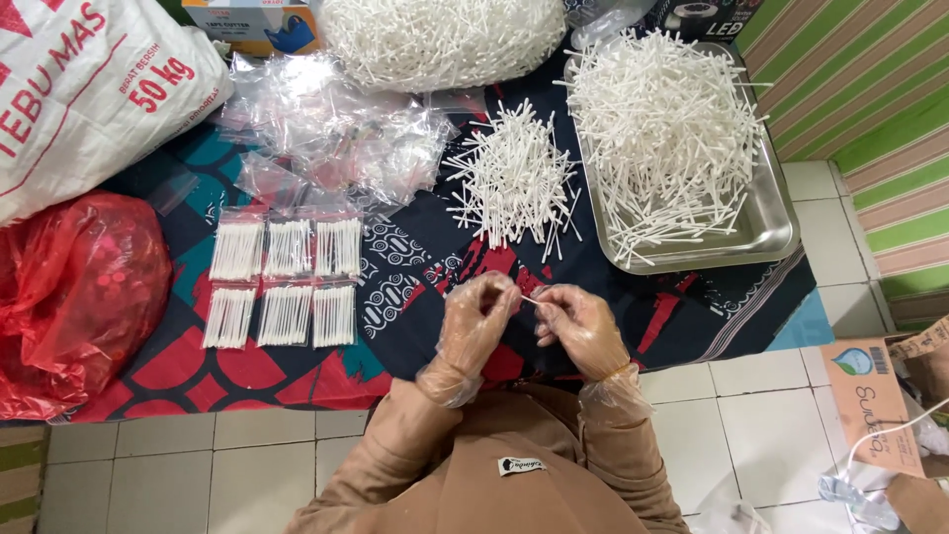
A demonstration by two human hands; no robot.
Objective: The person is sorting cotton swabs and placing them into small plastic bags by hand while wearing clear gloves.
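Left hand [476, 318] | right hand [578, 326] | both gloved, pinching barely visible cotton swab [528, 299] together

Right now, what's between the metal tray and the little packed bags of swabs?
In the head view, a loose pile of cotton swabs lies on the patterned cloth between the metal tray and the packed bags of swabs.

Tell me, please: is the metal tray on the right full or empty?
Full. The metal tray holds a high heap of white cotton swabs that covers nearly its whole bottom; only the near rim is bare.
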